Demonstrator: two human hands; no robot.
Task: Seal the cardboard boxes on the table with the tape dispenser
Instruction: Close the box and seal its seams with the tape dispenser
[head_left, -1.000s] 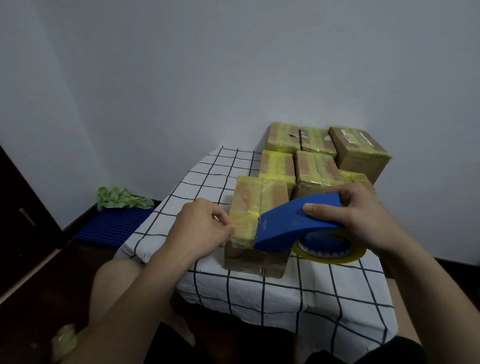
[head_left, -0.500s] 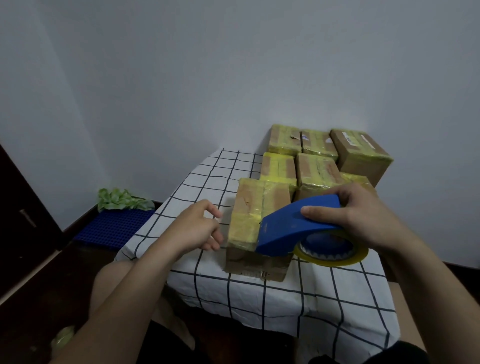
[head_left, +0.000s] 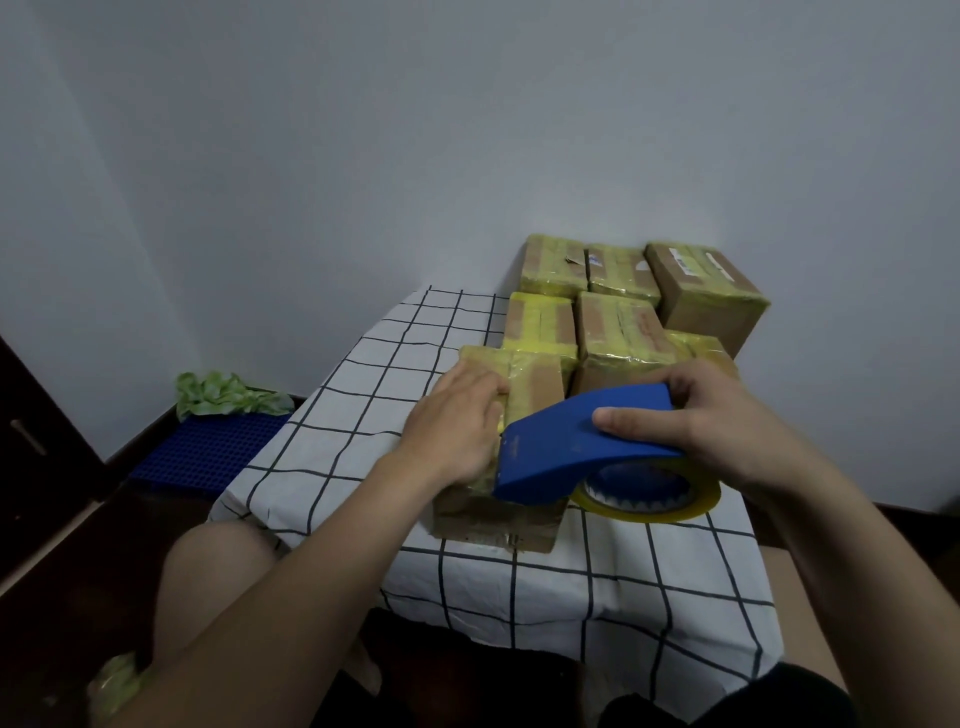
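Observation:
A cardboard box (head_left: 537, 382) wrapped in yellowish tape lies nearest me on the checked tablecloth (head_left: 363, 395). My left hand (head_left: 457, 421) rests palm down on the box's top left side, fingers flat. My right hand (head_left: 722, 421) grips the blue tape dispenser (head_left: 571, 447) from above; its front edge touches the box's near right corner. The yellow tape roll (head_left: 649, 501) shows under the dispenser. Several more taped boxes (head_left: 618, 322) stand stacked behind, toward the wall.
The table stands against a white wall. On the floor at left lie a blue grid mat (head_left: 202, 449) and a crumpled green bag (head_left: 223, 395). A brown carton edge (head_left: 789, 587) shows at lower right. My knee (head_left: 218, 566) is below the table's near-left corner.
My left hand has moved from the box's left side up onto its top and flattened there. The dispenser and right hand stayed at the box's near right corner.

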